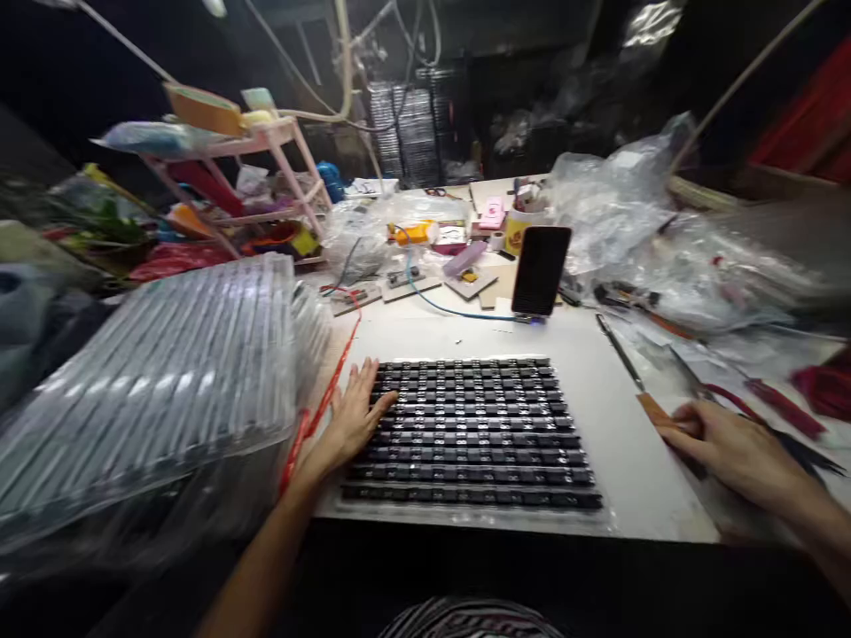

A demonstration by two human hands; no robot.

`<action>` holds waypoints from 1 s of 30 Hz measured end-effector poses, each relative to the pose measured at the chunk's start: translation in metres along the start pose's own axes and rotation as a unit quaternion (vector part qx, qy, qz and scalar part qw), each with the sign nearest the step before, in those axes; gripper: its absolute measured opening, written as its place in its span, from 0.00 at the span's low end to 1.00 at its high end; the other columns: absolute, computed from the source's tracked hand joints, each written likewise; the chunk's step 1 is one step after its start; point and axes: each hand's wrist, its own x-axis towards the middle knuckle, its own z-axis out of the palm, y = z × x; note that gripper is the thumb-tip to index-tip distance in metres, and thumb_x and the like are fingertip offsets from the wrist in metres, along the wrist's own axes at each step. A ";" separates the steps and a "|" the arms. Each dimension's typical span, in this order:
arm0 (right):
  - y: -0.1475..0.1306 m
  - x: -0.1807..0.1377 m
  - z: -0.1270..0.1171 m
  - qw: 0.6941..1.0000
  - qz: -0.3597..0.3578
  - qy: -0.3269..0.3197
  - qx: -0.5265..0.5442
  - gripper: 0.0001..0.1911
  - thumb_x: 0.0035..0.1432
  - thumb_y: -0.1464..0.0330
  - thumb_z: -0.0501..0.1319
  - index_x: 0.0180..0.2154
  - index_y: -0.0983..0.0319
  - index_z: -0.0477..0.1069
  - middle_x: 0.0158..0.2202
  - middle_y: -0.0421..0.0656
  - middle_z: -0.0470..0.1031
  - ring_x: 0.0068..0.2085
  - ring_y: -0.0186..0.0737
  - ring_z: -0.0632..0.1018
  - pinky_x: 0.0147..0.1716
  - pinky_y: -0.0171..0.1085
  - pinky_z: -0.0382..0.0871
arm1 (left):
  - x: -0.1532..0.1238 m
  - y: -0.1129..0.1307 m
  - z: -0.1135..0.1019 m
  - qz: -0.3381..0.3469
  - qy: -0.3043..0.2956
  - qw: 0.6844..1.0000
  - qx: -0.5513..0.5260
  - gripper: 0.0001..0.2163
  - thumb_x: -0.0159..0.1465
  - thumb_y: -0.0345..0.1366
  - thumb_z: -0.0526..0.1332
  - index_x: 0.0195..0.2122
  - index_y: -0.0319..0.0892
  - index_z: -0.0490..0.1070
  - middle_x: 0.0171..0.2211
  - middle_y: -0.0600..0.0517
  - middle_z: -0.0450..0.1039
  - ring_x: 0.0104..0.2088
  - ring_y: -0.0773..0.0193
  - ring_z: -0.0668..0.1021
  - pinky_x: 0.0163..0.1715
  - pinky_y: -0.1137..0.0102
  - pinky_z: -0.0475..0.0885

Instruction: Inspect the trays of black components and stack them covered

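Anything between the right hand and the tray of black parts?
Only the brown-handled tool in the right hand juts into that gap; otherwise nothing visible, just white tabletop. The left hand rests at the left edge of the tray.

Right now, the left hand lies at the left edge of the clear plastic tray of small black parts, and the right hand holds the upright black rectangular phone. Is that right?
Not quite: the right hand holds a slim brown-handled metal tool, not the phone, as the head view shows. The left hand does lie at the tray's left edge.
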 end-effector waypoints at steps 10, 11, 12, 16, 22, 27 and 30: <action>-0.094 0.006 -0.025 0.969 -0.101 0.009 0.224 0.18 0.44 0.51 0.62 0.33 0.56 0.71 0.29 0.46 0.74 0.29 0.44 0.74 0.28 0.42 0.65 | -0.007 0.043 -0.023 0.223 0.068 0.972 0.028 0.14 0.67 0.39 0.54 0.50 0.41 0.69 0.51 0.46 0.70 0.56 0.54 0.68 0.56 0.57 0.62; -0.120 0.005 -0.022 0.952 -0.130 -0.023 0.277 0.18 0.46 0.51 0.62 0.32 0.58 0.70 0.29 0.46 0.74 0.30 0.42 0.74 0.29 0.40 0.66 | -0.007 0.047 -0.021 0.240 0.055 0.968 0.041 0.15 0.67 0.41 0.55 0.51 0.41 0.69 0.51 0.46 0.70 0.56 0.54 0.67 0.56 0.56 0.61; -0.146 0.005 -0.015 0.930 -0.146 -0.049 0.334 0.18 0.49 0.51 0.62 0.32 0.59 0.69 0.29 0.44 0.73 0.29 0.39 0.73 0.28 0.38 0.66 | -0.006 0.051 -0.019 0.251 0.043 0.966 0.055 0.17 0.67 0.43 0.55 0.53 0.41 0.67 0.53 0.46 0.69 0.57 0.52 0.66 0.56 0.55 0.60; -0.227 0.023 0.028 0.870 -0.182 -0.135 0.437 0.20 0.54 0.52 0.59 0.37 0.63 0.66 0.29 0.42 0.72 0.21 0.28 0.65 0.19 0.31 0.59 | -0.006 0.058 -0.009 0.254 0.020 0.963 0.087 0.25 0.66 0.51 0.52 0.57 0.39 0.62 0.55 0.44 0.67 0.60 0.49 0.62 0.57 0.50 0.55; -0.272 0.051 0.072 0.826 -0.207 -0.216 0.477 0.41 0.51 0.58 0.63 0.61 0.63 0.50 0.30 0.40 0.73 0.20 0.29 0.67 0.16 0.31 0.61 | -0.005 0.057 -0.002 0.250 0.015 0.964 0.091 0.30 0.64 0.56 0.48 0.56 0.36 0.63 0.55 0.43 0.67 0.61 0.49 0.60 0.57 0.51 0.52; -0.274 0.057 0.084 0.819 -0.228 -0.245 0.465 0.44 0.52 0.57 0.63 0.63 0.60 0.44 0.29 0.39 0.72 0.22 0.34 0.72 0.18 0.34 0.67 | -0.003 0.056 -0.001 0.252 0.021 0.963 0.091 0.32 0.63 0.58 0.46 0.56 0.36 0.62 0.57 0.43 0.66 0.62 0.49 0.59 0.57 0.51 0.52; -0.275 0.059 0.085 0.819 -0.239 -0.250 0.459 0.40 0.53 0.57 0.63 0.61 0.60 0.48 0.29 0.39 0.71 0.23 0.35 0.73 0.18 0.35 0.69 | -0.003 0.056 -0.001 0.254 0.019 0.963 0.090 0.33 0.63 0.59 0.44 0.56 0.36 0.62 0.56 0.43 0.66 0.62 0.50 0.59 0.57 0.51 0.52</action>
